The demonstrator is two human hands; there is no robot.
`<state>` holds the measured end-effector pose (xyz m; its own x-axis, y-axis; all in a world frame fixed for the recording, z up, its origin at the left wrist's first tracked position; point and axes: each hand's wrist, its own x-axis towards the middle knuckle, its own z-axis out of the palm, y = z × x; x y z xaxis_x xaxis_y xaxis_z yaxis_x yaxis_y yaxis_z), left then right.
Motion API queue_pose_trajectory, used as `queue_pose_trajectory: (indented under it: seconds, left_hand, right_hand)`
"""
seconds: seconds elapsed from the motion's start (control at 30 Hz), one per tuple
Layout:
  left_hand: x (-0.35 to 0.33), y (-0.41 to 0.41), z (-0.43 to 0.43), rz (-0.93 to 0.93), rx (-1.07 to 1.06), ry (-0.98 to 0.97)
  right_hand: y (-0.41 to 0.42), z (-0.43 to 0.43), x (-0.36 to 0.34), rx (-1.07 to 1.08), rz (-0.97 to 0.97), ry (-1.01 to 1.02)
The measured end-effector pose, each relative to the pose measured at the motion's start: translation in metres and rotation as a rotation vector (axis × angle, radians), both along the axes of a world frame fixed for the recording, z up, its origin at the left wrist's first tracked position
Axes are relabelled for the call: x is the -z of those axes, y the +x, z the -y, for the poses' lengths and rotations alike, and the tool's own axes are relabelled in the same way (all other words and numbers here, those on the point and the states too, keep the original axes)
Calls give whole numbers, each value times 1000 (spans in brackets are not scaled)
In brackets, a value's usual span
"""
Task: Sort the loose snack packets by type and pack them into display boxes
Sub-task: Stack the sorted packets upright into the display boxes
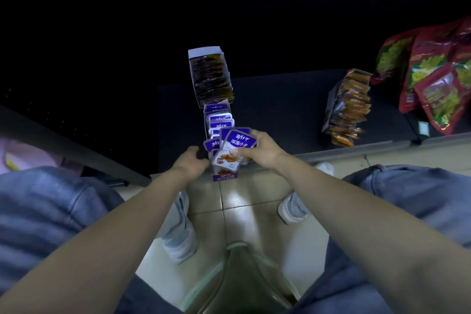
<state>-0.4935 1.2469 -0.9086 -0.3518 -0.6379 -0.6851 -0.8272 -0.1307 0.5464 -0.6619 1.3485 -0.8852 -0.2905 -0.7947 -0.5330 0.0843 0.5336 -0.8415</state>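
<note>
Head view: we are packing, our right hand (257, 149) pinching purple packets (239, 140) above the near end of the purple display box (225, 176) at 12 o'clock. Our left hand (190, 162) curls at its 9 o'clock side; whether it grips, we cannot tell. Next, we judge, the packets must slide upright into the row.

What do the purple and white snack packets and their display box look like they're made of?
Purple-and-white snack packets: likely glossy plastic film; their printed faces catch light. Purple-and-white display box: probably printed cardboard, flat stiff panels with straight edges; dim light leaves this open.
</note>
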Motion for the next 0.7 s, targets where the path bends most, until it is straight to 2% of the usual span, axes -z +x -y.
queue_pose_trajectory:
  seconds: [0.13,0.3,0.47,0.7]
  left_hand:
    - [3,-3,-13,-132,50,116]
    - [-1,-5,-21,-252,32,90]
    - [4,-6,-20,-255,33,120]
    - [16,-10,-23,-198,55,136]
  right_hand:
    - [16,8,16,-50,-110,-60]
    - [24,7,28,-79,-302,-87]
    - [26,7,34,-46,-435,-89]
    - [35,3,44,98,-485,26]
